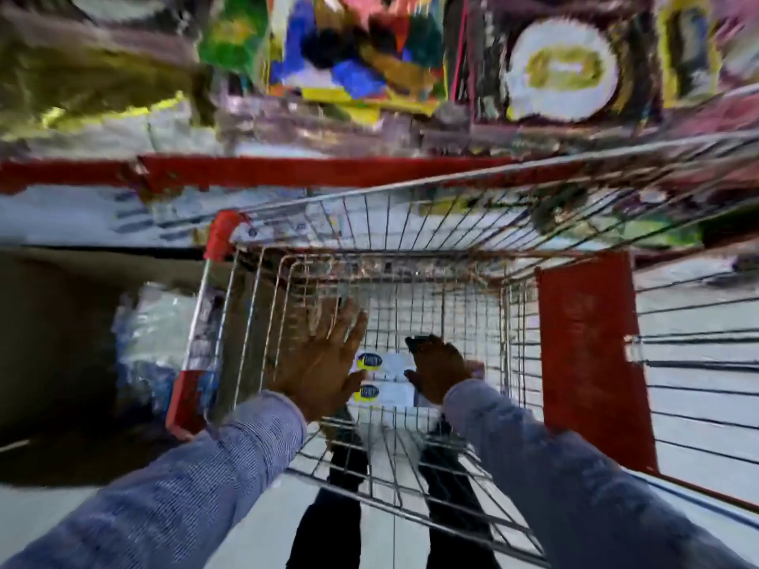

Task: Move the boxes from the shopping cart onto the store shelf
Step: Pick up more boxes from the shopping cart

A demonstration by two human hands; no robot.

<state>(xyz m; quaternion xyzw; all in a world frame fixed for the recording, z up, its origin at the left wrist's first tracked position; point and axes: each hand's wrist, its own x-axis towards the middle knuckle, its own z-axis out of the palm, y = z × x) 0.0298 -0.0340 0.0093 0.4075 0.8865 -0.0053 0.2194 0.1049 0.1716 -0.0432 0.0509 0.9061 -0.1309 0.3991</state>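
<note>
Two white boxes [386, 379] with blue and yellow oval logos lie side by side at the bottom of the wire shopping cart [410, 199]. Both my arms reach down into the cart. My left hand [324, 359] is spread flat, fingers apart, against the left ends of the boxes. My right hand [441, 369] is curled over their right ends and touches them; whether it grips is unclear. The store shelf [287, 172], with a red front edge, runs across the top of the view, blurred by motion.
The shelf holds blurred colourful packages [361, 55] and a dark box with a white round picture [562, 71]. A red panel [591, 355] stands on the cart's right side. Plastic-wrapped goods [152, 342] lie low on the left. My dark trouser legs [332, 519] show under the cart.
</note>
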